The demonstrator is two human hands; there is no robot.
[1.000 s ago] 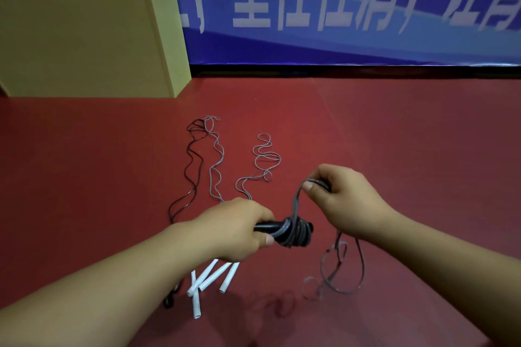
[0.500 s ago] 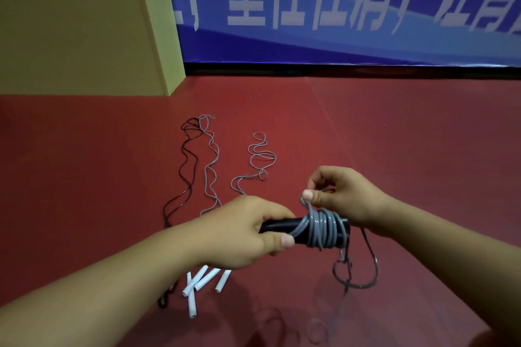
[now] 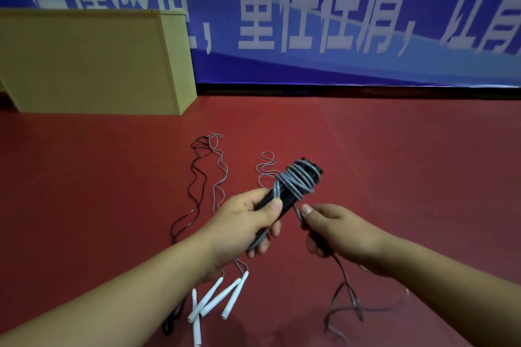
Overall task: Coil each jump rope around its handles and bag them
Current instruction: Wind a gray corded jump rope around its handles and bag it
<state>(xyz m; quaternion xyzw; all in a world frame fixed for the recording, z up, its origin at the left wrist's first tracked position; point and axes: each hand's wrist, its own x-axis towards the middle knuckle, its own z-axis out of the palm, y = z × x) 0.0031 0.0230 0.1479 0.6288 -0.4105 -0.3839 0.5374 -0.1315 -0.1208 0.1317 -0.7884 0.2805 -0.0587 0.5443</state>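
Jump rope (image 3: 296, 182) handles point up-right, left hand (image 3: 242, 222) gripping; right hand (image 3: 335, 231) pinching cord

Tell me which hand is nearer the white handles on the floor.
Left. The left hand sits just above the white handles in the picture, its wrist almost over them; the right hand is farther off to their right, holding the grey rope's loose end.

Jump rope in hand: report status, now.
Left hand grips black handles, grey cord coiled round them. Right hand pinches the loose tail. Other ropes, white handles, uncoiled on red floor. No bag visible.
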